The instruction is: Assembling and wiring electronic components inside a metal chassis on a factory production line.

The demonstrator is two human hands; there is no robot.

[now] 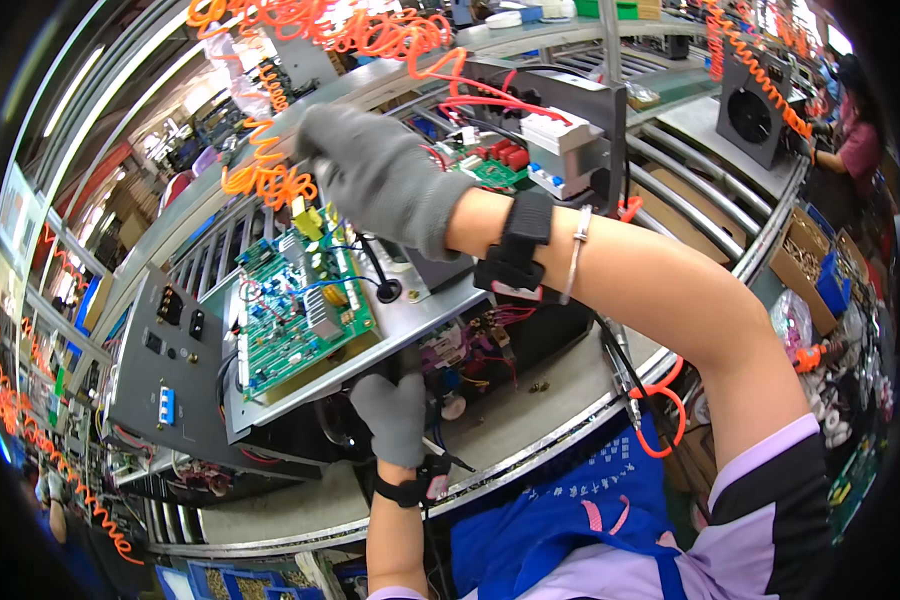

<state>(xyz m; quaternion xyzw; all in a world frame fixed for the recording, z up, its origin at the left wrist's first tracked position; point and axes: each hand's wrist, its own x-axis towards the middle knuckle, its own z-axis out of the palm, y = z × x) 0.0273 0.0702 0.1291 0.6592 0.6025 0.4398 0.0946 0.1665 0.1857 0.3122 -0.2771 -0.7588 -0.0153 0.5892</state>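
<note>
Chassis [270,420] holds green circuit board [300,305]; left hand [392,415] touches its edge.

Your metal chassis [410,320] sits tilted on the workbench, its grey plate facing up and sloping down toward your left. A green circuit board [300,305] lies flat on that plate, populated with a silver heat sink, a yellow component and blue wires. A black cable with a round grommet [388,290] is set in the plate just right of the board.
</note>
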